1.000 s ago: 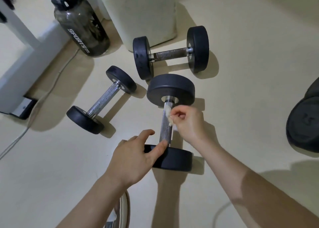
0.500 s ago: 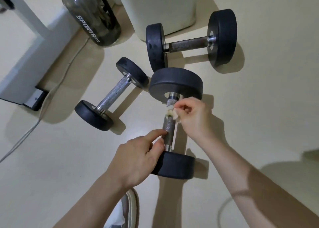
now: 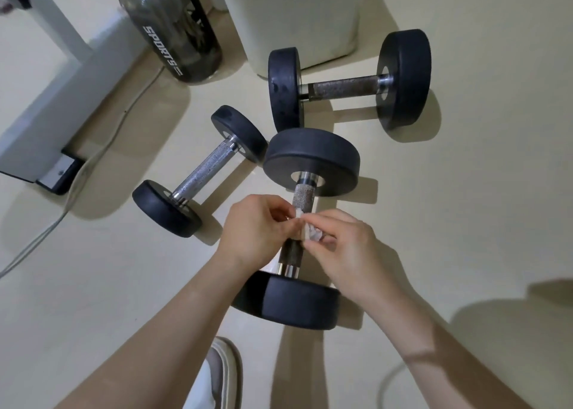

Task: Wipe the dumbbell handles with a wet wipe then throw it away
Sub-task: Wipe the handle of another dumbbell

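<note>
Since half a second ago, the left hand (image 3: 254, 232) has been lifted off the lower weight and brought to the wet wipe (image 3: 305, 230), now pinched by both it and the right hand (image 3: 344, 247) against the nearest dumbbell's handle (image 3: 297, 219). Judging by this, the wipe is being refolded or regripped, and wiping is paused; the other two dumbbells appear still to be done.

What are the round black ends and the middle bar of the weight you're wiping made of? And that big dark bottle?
The black ends look like matte rubber: dull, no shine, though that could be a coating. The middle bar is metal, shiny at the collar and rough-textured where you grip. The bottle looks like smoky see-through plastic, since you can see shapes through it.
</note>
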### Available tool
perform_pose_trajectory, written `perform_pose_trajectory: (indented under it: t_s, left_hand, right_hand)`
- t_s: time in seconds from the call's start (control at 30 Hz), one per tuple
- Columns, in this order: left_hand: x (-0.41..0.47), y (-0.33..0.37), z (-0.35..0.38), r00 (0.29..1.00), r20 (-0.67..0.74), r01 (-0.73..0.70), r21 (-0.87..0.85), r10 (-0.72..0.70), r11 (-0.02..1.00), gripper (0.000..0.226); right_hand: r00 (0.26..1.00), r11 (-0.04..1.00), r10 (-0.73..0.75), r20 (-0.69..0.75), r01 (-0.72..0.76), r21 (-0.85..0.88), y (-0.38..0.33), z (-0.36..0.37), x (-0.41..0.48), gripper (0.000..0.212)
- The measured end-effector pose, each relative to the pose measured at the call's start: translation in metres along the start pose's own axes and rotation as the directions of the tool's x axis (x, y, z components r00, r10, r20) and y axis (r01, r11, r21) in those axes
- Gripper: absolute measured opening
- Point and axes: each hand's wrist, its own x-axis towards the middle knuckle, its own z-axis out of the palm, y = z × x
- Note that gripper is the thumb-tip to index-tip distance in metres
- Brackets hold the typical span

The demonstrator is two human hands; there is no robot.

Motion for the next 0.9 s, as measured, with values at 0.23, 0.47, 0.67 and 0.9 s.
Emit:
perform_pose_trajectory:
  t_s: [0.23,0.47,0.67,0.9]
  left_hand:
    - [-0.010,-0.010,-0.008,0.996,0.083,0.060,-0.223,-0.042,0.973,0.011]
    - [-0.032,-0.022,-0.012,0.997,-0.045,0.060,-0.120,-0.066,0.991,0.027]
    - [-0.038,-0.031,-0.031,0.982,0.155,0.052,0.345,-0.111,0.937,0.029]
    - [-0.035,-0.001,-0.069,0.752,0.650,-0.527,0.496,0.107,0.690,0.029]
  right_hand:
    - [0.978,0.959,-0.208,0.019,0.208,-0.192,0.001,0.004,0.021,0.021]
    - [0.979,0.984,-0.156,-0.129,0.144,-0.101,0.001,0.021,0.037,0.010]
    - [0.993,0.994,-0.041,-0.107,0.030,-0.102,-0.004,0.029,0.028,0.003]
    - [0.997,0.927,-0.048,-0.063,0.021,-0.374,-0.027,0.021,0.057,0.011]
